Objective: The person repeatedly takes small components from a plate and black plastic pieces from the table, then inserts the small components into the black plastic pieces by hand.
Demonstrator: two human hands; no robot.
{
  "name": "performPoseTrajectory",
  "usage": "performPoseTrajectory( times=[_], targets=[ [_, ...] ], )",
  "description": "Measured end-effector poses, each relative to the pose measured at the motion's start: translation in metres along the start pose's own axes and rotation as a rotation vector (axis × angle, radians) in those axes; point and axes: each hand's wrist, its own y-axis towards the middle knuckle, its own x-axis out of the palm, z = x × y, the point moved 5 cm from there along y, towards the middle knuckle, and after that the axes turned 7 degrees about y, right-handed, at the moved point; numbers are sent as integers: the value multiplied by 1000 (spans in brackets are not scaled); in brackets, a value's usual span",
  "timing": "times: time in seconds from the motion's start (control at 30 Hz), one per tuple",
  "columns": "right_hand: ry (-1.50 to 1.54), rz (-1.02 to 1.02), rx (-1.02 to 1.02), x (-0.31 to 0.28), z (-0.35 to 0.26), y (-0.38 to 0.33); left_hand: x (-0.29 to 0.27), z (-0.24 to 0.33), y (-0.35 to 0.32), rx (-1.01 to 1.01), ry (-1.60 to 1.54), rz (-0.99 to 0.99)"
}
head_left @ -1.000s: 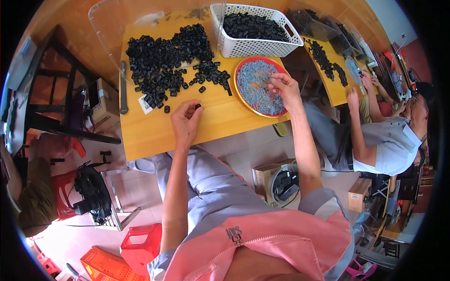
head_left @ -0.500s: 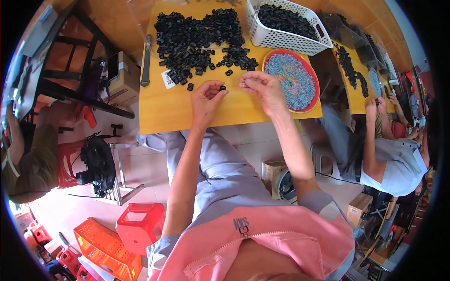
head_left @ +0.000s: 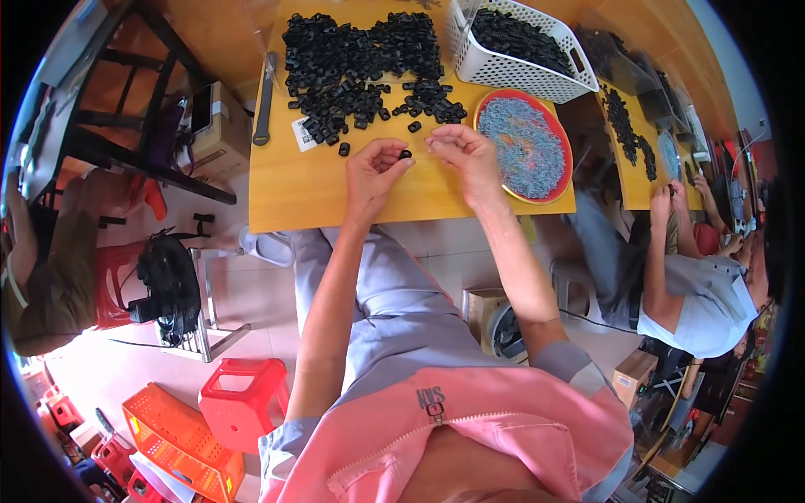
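Note:
My left hand (head_left: pixel 375 170) pinches a small black plastic part (head_left: pixel 405 154) between thumb and fingers above the yellow table (head_left: pixel 310 193). My right hand (head_left: pixel 464 152) is just to its right, fingertips closed on something tiny that I cannot make out, almost touching the black part. A large heap of black parts (head_left: pixel 356 71) lies on the table beyond both hands. A red round plate (head_left: pixel 563 180) filled with small grey-blue pieces sits to the right of my right hand.
A white slotted basket (head_left: pixel 520 80) of black parts stands at the back right. A dark tool (head_left: pixel 263 109) lies along the table's left edge. Another person (head_left: pixel 688 285) works at a neighbouring table on the right. Red stools and an orange crate (head_left: pixel 176 444) stand on the floor.
My right hand left the red plate and came to the left hand. Both hands now meet over the table's middle, with the black part between them.

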Motion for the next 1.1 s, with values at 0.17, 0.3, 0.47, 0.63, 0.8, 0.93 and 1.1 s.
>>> performPoseTrajectory(
  times=[0.17, 0.3, 0.47, 0.63, 0.8, 0.93, 1.1],
  targets=[
    [-1, 12, -117, 16, 11, 2, -1, 1, 1, 3, 18, 3],
    [-25, 26, -131, 16, 16, 1, -1, 1, 2, 0, 19, 5],
    [-47, 23, -154, 23, 14, -4, -3, -3, 1, 18, 26, 8],
    [-115, 47, -128, 20, 17, -4, 0, 0, 2, 26, 12, 30],
    [-196, 69, -133, 17, 21, -4, -1, 0, 0, 24, 26, 30],
    [-237, 87, -151, 18, 19, -5, 0, -2, 1, 26, 34, 23],
    [-415, 88, -186, 21, 15, -9, 0, -5, 2, 29, 33, 16]
  ],
)
